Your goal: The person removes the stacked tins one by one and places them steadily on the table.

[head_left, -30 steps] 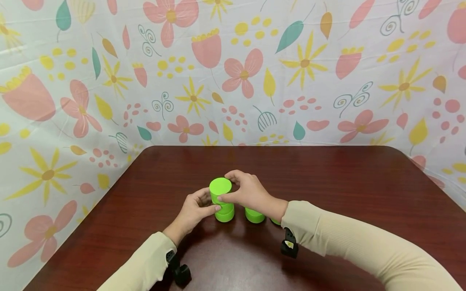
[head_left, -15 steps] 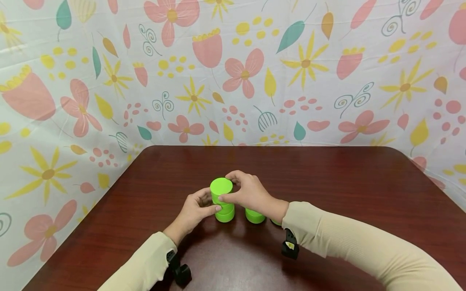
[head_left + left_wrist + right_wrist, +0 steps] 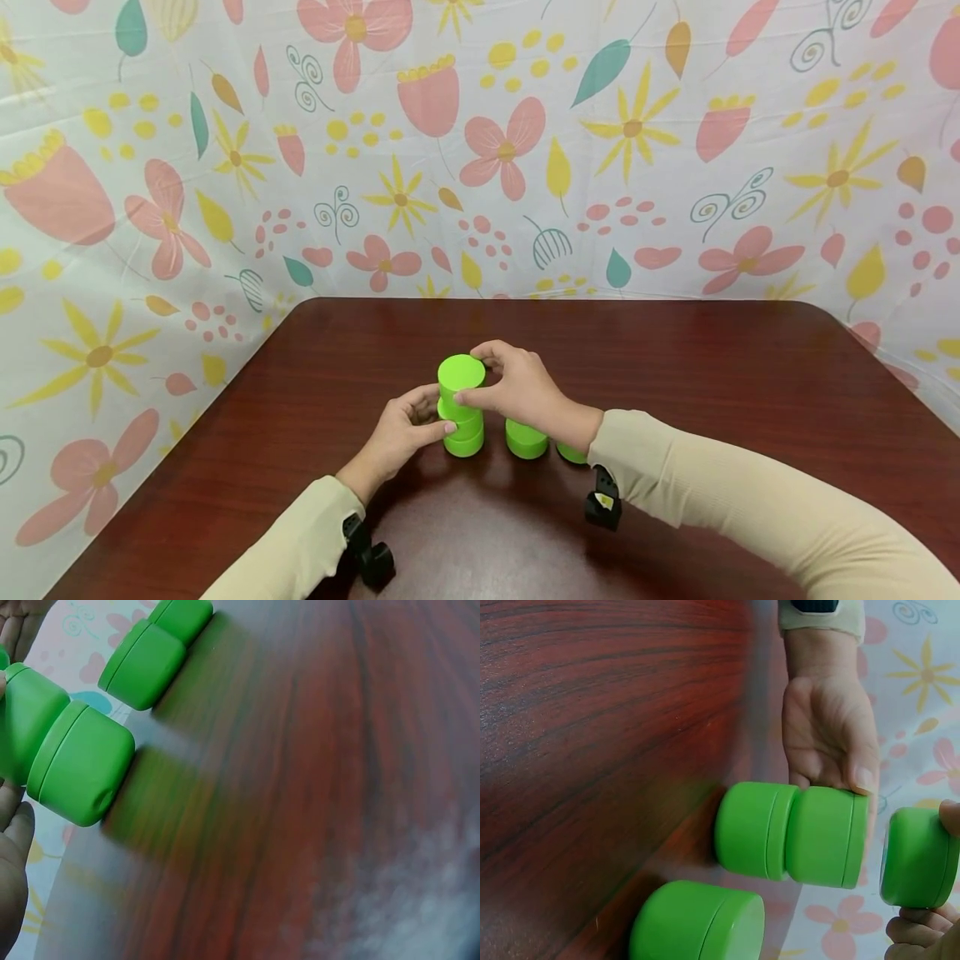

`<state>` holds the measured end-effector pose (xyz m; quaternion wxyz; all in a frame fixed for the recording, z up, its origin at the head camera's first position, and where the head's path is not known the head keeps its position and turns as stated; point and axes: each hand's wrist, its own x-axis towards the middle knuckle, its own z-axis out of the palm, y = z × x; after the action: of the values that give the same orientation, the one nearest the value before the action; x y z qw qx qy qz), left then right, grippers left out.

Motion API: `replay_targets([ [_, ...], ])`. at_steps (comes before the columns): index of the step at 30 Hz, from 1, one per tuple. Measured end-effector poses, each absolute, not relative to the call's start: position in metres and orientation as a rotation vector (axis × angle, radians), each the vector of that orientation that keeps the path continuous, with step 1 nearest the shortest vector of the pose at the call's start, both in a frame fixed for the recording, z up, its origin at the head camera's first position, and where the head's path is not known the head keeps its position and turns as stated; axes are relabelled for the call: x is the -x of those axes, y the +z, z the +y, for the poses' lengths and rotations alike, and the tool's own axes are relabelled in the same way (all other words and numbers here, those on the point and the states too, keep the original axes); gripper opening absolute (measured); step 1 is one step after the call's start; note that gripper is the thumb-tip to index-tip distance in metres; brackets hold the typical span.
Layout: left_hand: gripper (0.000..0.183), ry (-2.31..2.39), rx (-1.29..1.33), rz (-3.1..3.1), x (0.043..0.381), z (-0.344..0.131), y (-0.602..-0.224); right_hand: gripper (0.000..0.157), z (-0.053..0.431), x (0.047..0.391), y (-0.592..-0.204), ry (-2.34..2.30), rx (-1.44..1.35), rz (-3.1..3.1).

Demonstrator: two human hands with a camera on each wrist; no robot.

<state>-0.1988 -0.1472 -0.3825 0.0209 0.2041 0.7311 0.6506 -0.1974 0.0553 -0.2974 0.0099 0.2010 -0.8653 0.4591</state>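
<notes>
A small round green jar with a lid (image 3: 461, 375) is held up by my right hand (image 3: 528, 396), thumb on its near side and fingers behind. In the right wrist view a gap parts this jar (image 3: 916, 859) from the stack below. The stack is two like jars: an upper jar (image 3: 825, 836) on a lower jar (image 3: 750, 829), which stands on the table. My left hand (image 3: 397, 433) holds the upper jar from the left, thumb in front; its fingertips are partly hidden behind the jar.
To the right of the stack stands another green jar (image 3: 526, 442). Beyond it, a further green piece (image 3: 572, 454) is partly covered by my right wrist. All rest on a dark red-brown wooden table (image 3: 675, 367) in front of a flower-patterned cloth (image 3: 480, 208).
My right hand has risen slightly, and a little to the right, with the top jar, lifting it off the stack. The left hand has stayed in place.
</notes>
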Motion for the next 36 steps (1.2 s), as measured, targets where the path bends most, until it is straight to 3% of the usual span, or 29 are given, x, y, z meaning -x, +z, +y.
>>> replay_targets([
  [36,0.052,2.006,-0.640,2.262,0.196,-0.145,-0.379,0.059,0.123,0.190,-0.290,1.304,-0.428,-2.772],
])
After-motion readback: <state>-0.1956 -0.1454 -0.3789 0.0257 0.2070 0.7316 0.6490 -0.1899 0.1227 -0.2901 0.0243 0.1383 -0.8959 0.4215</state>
